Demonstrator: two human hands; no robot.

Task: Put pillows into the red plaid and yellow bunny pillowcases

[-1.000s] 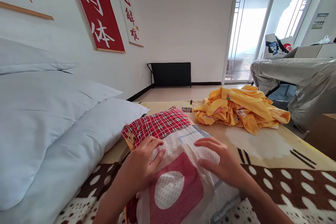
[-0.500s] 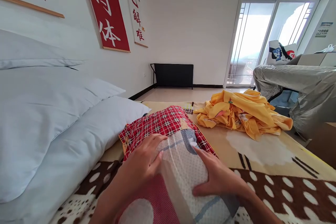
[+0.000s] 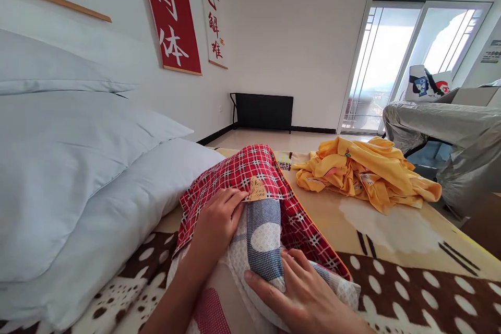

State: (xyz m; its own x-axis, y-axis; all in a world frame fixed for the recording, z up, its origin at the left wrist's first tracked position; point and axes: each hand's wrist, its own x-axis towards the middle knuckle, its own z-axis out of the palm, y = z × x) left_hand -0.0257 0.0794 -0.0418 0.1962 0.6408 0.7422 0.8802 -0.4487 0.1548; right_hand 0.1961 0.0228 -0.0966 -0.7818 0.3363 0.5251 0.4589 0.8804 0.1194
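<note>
Across the bed (image 3: 387, 227), my right hand (image 3: 301, 292) pinches patterned cloth (image 3: 265, 235), left hand (image 3: 217, 219) grip unclear, and slack could bunch it.

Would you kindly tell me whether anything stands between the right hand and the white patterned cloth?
Nothing visible does: the right hand rests directly on the white patterned cloth. The red checked cloth lies beyond the hand, and the yellow cloth lies apart to the right.
</note>
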